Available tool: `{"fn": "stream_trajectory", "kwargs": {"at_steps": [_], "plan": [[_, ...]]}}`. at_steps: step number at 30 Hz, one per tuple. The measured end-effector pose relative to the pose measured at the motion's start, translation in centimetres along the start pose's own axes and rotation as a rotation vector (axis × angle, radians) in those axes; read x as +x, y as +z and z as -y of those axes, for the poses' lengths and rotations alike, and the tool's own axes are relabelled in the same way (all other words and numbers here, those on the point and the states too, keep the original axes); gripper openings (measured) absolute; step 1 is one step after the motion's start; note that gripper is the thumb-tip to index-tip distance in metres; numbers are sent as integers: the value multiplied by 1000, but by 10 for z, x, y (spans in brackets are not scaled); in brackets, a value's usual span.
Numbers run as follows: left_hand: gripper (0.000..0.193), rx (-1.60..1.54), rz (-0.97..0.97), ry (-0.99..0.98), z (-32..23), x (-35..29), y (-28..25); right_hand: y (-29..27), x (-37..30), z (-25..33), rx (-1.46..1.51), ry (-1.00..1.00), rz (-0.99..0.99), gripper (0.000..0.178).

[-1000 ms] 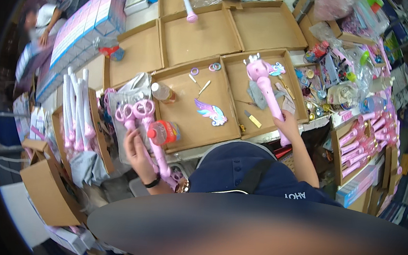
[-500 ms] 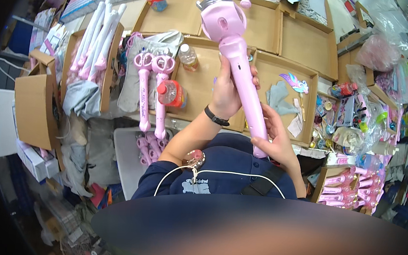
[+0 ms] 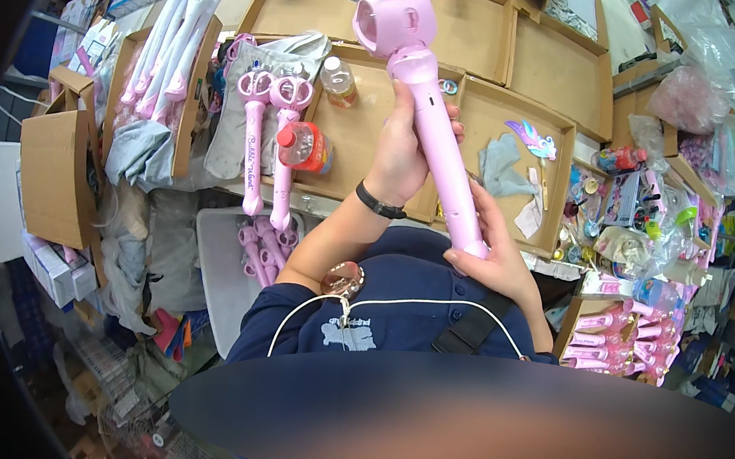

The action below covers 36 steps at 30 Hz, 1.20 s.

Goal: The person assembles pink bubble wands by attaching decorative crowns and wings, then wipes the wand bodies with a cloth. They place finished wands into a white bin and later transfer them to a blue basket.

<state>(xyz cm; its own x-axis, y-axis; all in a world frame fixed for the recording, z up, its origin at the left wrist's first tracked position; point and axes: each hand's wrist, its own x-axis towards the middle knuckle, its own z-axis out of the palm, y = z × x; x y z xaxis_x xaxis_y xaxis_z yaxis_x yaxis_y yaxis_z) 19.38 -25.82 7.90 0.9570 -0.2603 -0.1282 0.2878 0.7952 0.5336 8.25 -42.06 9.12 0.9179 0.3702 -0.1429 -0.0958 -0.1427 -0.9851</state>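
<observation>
A large pink toy wand (image 3: 445, 162) slants across my body, its ring-shaped head with a silver crown pointing away from me. My left hand (image 3: 401, 149) is wrapped round the handle just below the head, thumb on the near side. At the handle's lower end, close to my chest, my right hand (image 3: 504, 252) holds the wand between thumb and fingers. A small dark slot shows on the handle. To the left, two similar pink wands (image 3: 255, 141) lie side by side on a grey cloth (image 3: 228, 121), beside a red-capped bottle (image 3: 306, 147).
Shallow cardboard trays (image 3: 369, 112) cover the bench. A clear bottle (image 3: 338, 83), a grey rag (image 3: 502, 164) and a winged ornament (image 3: 533, 139) lie there. White sticks (image 3: 169, 46) fill a box at left. A grey bin (image 3: 216, 282) and a carton (image 3: 574, 313) hold more pink wands.
The wand has turned a little about its length, so the ring opening shows more on the left. Both hands keep hold of it. The whole view has shifted slightly.
</observation>
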Motion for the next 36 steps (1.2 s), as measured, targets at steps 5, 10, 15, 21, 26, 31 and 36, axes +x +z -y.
{"fn": "stream_trajectory", "kwargs": {"at_steps": [5,10,15,21,26,31,36], "plan": [[40,146,-92,68,8,-11,12,6,11,-23,-453,54,-230,66],[53,81,-15,-90,10,-13,11,16,7,-40,-309,133,-292,54],[50,135,-27,-89,17,-17,11,14,4,-47,-282,85,-310,54],[61,45,388,-23,-5,6,-2,-9,-7,-51,-68,198,-72,51],[87,35,302,126,-2,13,-9,-14,-14,-48,187,248,62,51],[93,-181,211,-3,10,6,-11,-13,-16,-45,288,299,87,52],[92,-307,228,-15,11,1,-17,-11,-20,-41,-106,225,10,55]]}}
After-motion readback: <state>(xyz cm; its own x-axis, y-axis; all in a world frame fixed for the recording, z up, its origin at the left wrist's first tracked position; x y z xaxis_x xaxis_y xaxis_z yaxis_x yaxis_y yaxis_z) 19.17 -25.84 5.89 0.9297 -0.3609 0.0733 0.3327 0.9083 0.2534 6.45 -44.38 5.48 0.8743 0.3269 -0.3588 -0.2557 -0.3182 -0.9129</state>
